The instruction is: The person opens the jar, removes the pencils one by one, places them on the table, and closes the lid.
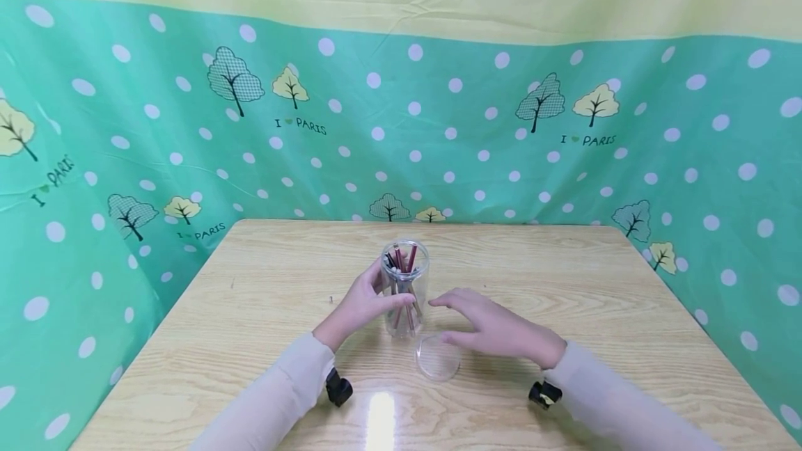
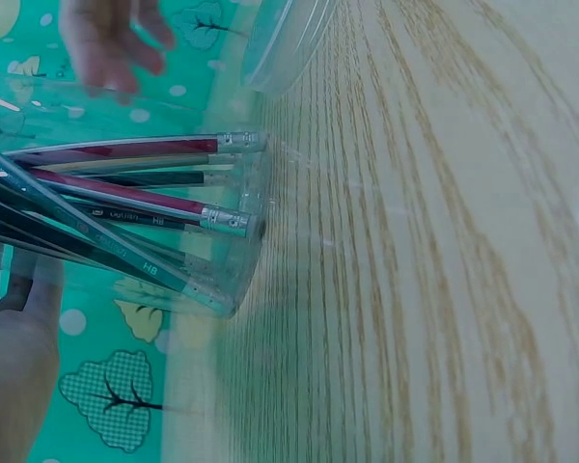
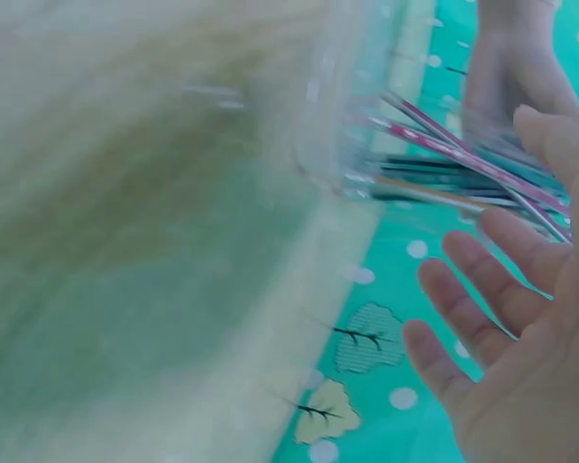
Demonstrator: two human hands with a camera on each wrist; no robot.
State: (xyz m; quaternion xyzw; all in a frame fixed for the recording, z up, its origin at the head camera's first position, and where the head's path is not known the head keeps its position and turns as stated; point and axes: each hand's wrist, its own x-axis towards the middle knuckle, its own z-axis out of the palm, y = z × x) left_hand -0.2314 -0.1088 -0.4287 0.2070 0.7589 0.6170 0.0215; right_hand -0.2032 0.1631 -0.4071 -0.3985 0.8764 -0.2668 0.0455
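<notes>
A clear cylindrical jar [image 1: 401,329] stands upright on the table, holding several pencils [image 1: 412,257] [image 2: 125,193] [image 3: 463,159], dark and red. My left hand [image 1: 358,305] [image 2: 19,371] grips its left side, thumb across the front and fingers partly hidden behind. To the right of the jar, my right hand [image 1: 498,327] [image 2: 116,43] [image 3: 540,357] hovers with fingers spread, holding nothing. A round clear lid [image 1: 438,362] [image 2: 288,43] lies flat in front of the jar, its edge near the right thumb; whether they touch, I cannot tell.
The wooden table [image 1: 282,256] reaches back to a green and yellow curtain [image 1: 451,117] with dots and trees. A tiny dark bit [image 1: 331,299] lies left of the jar. Black wrist devices [image 1: 339,388] sit under both sleeves.
</notes>
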